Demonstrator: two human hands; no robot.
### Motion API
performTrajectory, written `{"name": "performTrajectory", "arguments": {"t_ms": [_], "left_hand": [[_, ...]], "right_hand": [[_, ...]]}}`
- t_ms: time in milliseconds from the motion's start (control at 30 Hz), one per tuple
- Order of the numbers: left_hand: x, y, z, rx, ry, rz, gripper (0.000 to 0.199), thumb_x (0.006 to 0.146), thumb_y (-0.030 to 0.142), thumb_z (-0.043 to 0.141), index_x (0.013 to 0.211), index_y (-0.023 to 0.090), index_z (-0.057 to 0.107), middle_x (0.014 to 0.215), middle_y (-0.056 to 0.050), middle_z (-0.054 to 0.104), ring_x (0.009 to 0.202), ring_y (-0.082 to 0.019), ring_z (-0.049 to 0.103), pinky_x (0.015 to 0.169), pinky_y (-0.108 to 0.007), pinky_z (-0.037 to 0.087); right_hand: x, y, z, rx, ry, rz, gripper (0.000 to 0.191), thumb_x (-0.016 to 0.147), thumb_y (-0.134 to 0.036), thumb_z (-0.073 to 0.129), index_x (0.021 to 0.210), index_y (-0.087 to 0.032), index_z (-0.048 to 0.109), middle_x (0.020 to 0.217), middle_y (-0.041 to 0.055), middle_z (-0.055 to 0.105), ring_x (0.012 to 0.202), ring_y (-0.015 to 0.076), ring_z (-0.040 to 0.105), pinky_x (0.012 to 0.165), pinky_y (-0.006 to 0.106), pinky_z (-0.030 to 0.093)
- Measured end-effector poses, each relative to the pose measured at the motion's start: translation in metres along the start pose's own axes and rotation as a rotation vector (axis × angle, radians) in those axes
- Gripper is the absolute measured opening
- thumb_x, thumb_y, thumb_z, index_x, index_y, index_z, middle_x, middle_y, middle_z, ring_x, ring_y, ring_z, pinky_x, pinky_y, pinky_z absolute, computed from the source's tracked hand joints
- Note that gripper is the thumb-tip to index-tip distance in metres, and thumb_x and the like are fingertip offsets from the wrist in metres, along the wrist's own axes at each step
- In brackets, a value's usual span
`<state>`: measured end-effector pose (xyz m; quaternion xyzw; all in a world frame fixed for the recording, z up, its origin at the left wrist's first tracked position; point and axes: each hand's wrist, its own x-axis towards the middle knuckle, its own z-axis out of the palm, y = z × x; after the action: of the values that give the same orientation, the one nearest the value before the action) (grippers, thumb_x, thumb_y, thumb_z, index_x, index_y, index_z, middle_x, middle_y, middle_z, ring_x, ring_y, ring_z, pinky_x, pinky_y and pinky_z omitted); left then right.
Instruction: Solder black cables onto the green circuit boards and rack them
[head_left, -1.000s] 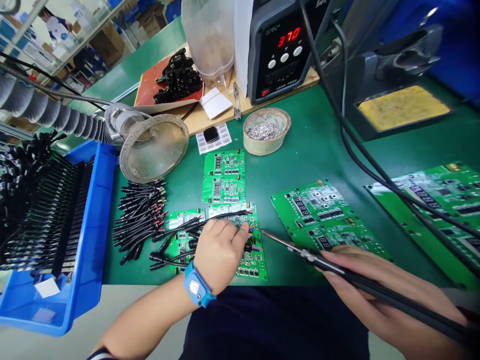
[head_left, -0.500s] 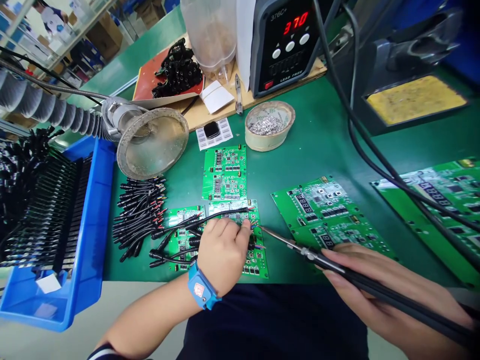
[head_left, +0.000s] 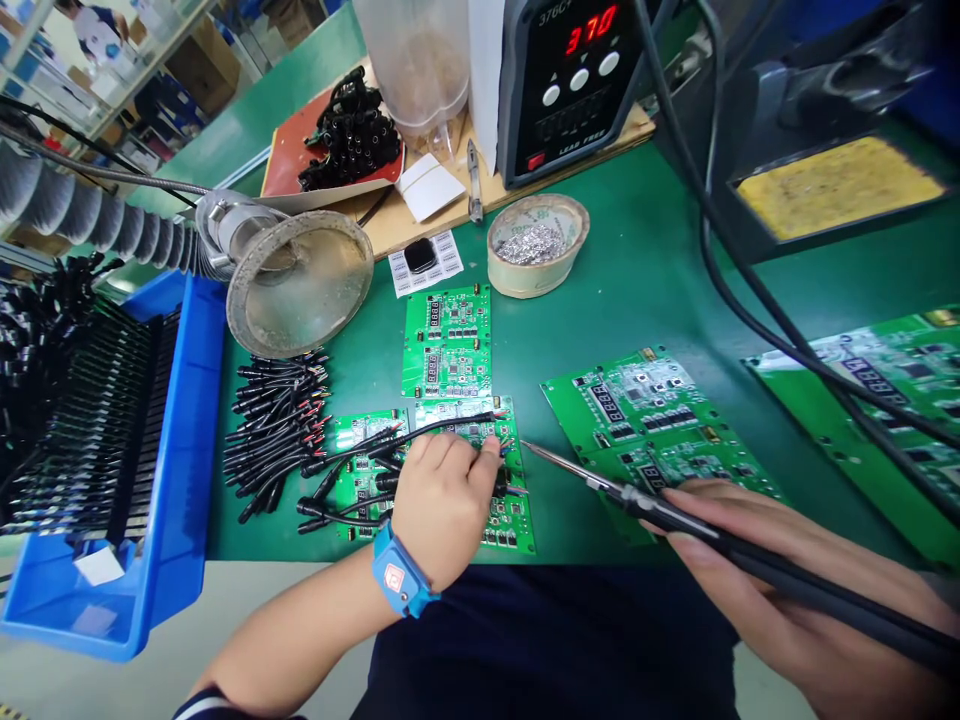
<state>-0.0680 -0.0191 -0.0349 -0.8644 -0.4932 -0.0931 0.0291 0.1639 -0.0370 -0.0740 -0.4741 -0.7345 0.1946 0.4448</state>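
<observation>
My left hand (head_left: 442,505), with a blue strap at the wrist, rests over a green circuit board (head_left: 517,530). Its thumb and fingers pinch a cable whose coloured wire ends (head_left: 507,446) poke out past the fingertips; most of that cable is hidden under the hand. Other black cables (head_left: 450,424) lie across this board and the one to its left. In my right hand (head_left: 772,570) is a soldering iron (head_left: 667,515), held like a pen. Its tip points left, just right of the wire ends and apart from them.
Black cables are heaped (head_left: 277,430) beside a blue bin (head_left: 176,440) of more cables. A fume extractor hood (head_left: 300,285), a tub of solder bits (head_left: 536,270) and a soldering station (head_left: 577,90) stand behind. Other boards (head_left: 637,400) lie right, under hanging black cords (head_left: 757,310).
The iron's tip has drawn back slightly to the right and up, away from the wire ends. My left hand keeps its pinch. The whole view has shifted a little.
</observation>
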Motion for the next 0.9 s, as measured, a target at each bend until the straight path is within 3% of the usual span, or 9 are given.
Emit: {"name": "performTrajectory", "arguments": {"t_ms": [333, 567, 900], "left_hand": [[0.001, 0.0, -0.001, -0.066, 0.023, -0.055, 0.02, 0.089, 0.011, 0.044, 0.1, 0.013, 0.06, 0.082, -0.006, 0.059, 0.08, -0.017, 0.051, 0.068, -0.032, 0.042], [-0.004, -0.003, 0.001, -0.013, -0.085, -0.023, 0.035, 0.088, 0.009, 0.041, 0.119, 0.019, 0.054, 0.074, -0.003, 0.051, 0.069, -0.017, 0.045, 0.061, -0.031, 0.04], [0.0, -0.002, 0.0, 0.028, -0.117, 0.015, 0.03, 0.088, 0.01, 0.04, 0.11, 0.016, 0.059, 0.075, -0.004, 0.051, 0.067, -0.018, 0.046, 0.059, -0.031, 0.042]], "right_hand": [[0.015, -0.009, 0.004, 0.043, -0.02, -0.019, 0.027, 0.076, -0.011, 0.059, 0.099, -0.025, 0.06, 0.078, -0.0009, 0.064, 0.071, 0.0151, 0.063, 0.063, 0.028, 0.053], [0.018, -0.008, 0.004, 0.085, -0.032, -0.04, 0.026, 0.075, -0.011, 0.059, 0.099, -0.022, 0.06, 0.078, 0.0013, 0.065, 0.07, 0.016, 0.063, 0.063, 0.03, 0.053], [0.022, -0.01, 0.003, 0.133, -0.047, -0.057, 0.027, 0.075, -0.011, 0.059, 0.1, -0.022, 0.059, 0.076, 0.0016, 0.066, 0.069, 0.0164, 0.063, 0.062, 0.031, 0.052]]}}
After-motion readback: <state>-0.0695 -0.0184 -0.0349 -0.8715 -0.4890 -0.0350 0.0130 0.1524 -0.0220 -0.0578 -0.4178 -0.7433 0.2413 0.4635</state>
